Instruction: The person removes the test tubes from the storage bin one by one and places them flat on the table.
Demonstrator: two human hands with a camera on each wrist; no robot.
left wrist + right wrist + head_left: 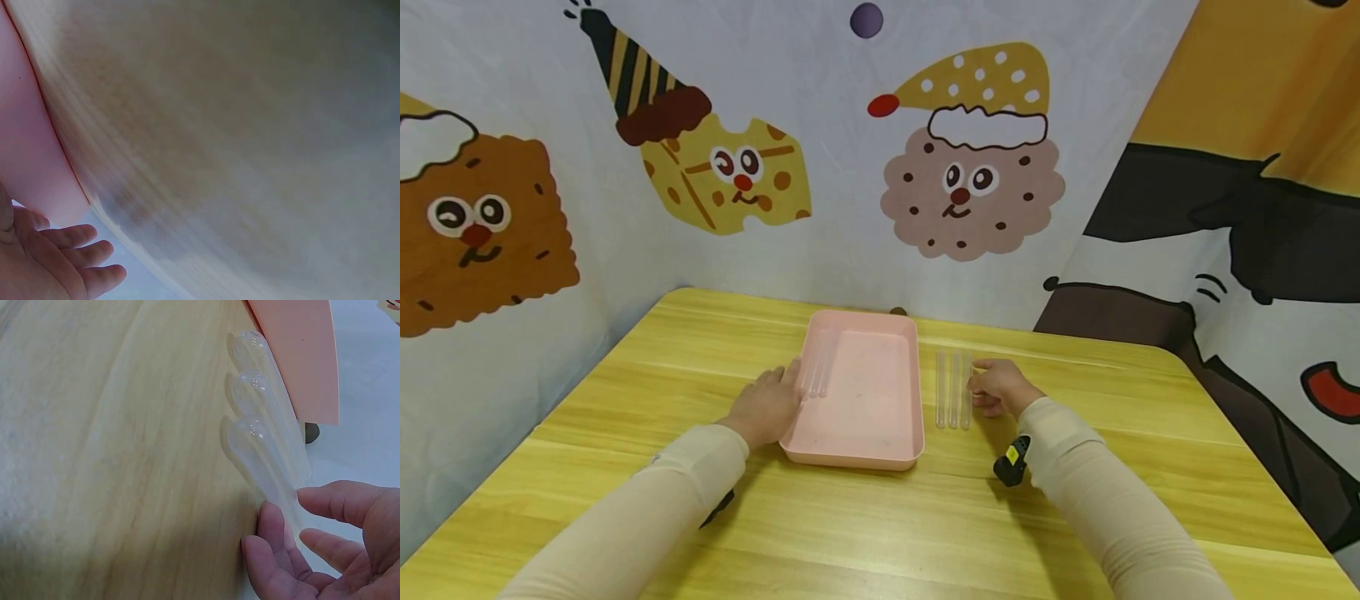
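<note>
A shallow pink tray [871,400] lies on the table, with clear test tubes [820,375] along its left side. My left hand [767,407] rests against the tray's left rim, and the left wrist view shows its fingers [94,256] extended beside the pink wall [31,125]. Right of the tray, three clear round-ended test tubes lie side by side: a left one [940,392], a middle one [954,392] and a right one [256,444]. My right hand [1000,385] pinches the right tube near its far part, thumb on one side and fingers on the other.
The wood-grain table [865,533] has rounded far corners. A cloth wall [842,250] with cartoon biscuits and cheese hangs behind it. A small dark round thing [898,312] shows just behind the tray. A black device [1012,461] is strapped at the right wrist.
</note>
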